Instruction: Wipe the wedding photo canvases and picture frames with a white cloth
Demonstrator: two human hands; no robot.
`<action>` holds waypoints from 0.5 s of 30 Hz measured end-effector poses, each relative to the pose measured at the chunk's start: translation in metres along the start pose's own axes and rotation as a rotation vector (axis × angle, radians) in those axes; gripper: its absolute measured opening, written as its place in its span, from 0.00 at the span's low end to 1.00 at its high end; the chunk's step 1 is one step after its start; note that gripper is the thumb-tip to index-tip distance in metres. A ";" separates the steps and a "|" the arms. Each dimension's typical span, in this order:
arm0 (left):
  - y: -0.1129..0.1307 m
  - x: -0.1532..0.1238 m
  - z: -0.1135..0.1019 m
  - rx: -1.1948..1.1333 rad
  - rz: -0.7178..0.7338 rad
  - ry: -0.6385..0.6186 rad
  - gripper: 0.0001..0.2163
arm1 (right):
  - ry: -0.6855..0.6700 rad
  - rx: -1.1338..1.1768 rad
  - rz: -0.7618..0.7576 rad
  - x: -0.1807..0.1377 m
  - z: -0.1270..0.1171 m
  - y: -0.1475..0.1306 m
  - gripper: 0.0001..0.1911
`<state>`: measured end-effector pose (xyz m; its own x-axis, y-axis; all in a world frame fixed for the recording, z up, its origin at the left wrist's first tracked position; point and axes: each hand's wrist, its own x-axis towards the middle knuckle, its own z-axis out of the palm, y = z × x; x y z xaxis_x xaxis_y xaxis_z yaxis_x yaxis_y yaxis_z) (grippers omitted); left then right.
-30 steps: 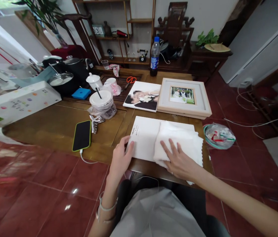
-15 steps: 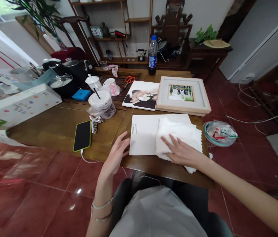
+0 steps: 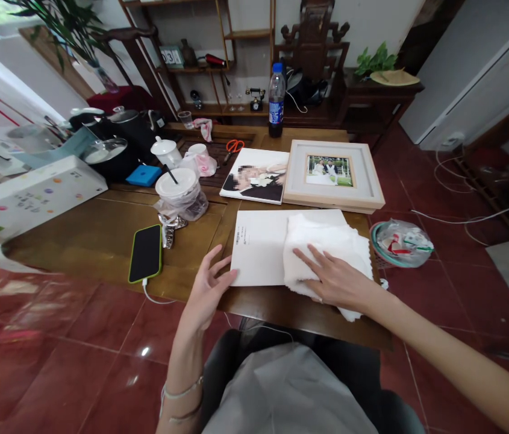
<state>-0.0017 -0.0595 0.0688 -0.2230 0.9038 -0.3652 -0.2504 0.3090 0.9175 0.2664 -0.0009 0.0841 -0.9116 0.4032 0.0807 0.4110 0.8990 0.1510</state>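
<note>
A flat white board (image 3: pixel 258 253), possibly a photo panel lying face down, rests near the table's front edge, with small dark print at its left side. My left hand (image 3: pixel 206 289) is at its left edge, fingers spread and thumb touching the lower left corner. Over the board's right half lies a fluffy white cloth (image 3: pixel 326 232) with a scalloped edge, overhanging the board toward the front. My right hand (image 3: pixel 338 280) presses on this cloth from above, its visible fingers stretched out and apart. The cloth hides what is beneath it.
Behind the board are a photo panel (image 3: pixel 256 175) and a framed photo (image 3: pixel 333 175). Leftward stand a lidded cup with a straw (image 3: pixel 179 187), a charging phone (image 3: pixel 146 253), orange scissors (image 3: pixel 235 146) and a bottle (image 3: pixel 276 102). A lined bin (image 3: pixel 401 244) is on the floor at right.
My left thumb has come onto the board's lower left corner, and the board's left edge sits slightly further left. My right hand stays on the cloth. The view has shifted a little.
</note>
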 end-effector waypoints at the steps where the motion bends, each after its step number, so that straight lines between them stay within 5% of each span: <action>1: 0.000 -0.001 0.000 0.001 0.008 -0.001 0.36 | 0.018 0.015 0.014 -0.001 0.000 -0.002 0.13; 10: 0.022 -0.045 0.002 0.046 0.000 -0.036 0.26 | 0.334 0.051 0.152 0.002 0.003 -0.043 0.02; 15: 0.026 -0.067 0.011 -0.011 0.030 -0.071 0.26 | 0.511 0.076 0.249 -0.004 0.009 -0.046 0.10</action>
<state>0.0173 -0.1082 0.1188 -0.1630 0.9317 -0.3247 -0.2545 0.2783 0.9262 0.2508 -0.0428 0.0679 -0.6582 0.4876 0.5736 0.5933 0.8049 -0.0034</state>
